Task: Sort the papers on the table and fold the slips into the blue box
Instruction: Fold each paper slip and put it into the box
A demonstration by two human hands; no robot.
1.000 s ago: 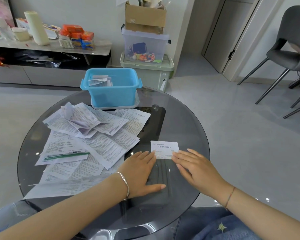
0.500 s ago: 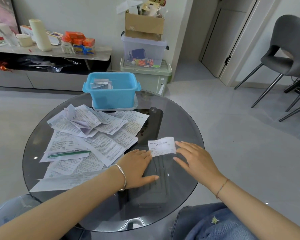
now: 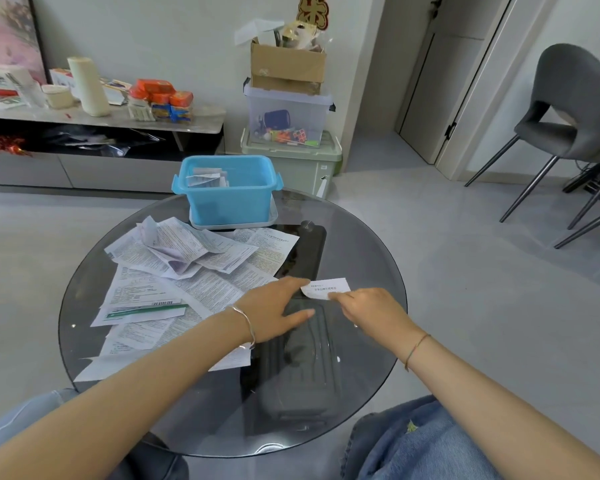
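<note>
While the right hand (image 3: 368,311) pinches the near edge of the slip (image 3: 327,288) just right of frame center, the left hand (image 3: 272,311) lies mostly flat, straight fingertips touching the slip's left end. Loose papers (image 3: 174,271) are piled left of center on the bench (image 3: 368,244), with the blue box (image 3: 227,199) right behind them, a few slips inside.

The right hand (image 3: 364,308) pinches a slip (image 3: 326,288) (left hand (image 3: 274,310) touching).

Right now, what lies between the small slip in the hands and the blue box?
In the head view, the rightmost printed sheet and a strip of glass table lie between the slip and the blue box.
</note>
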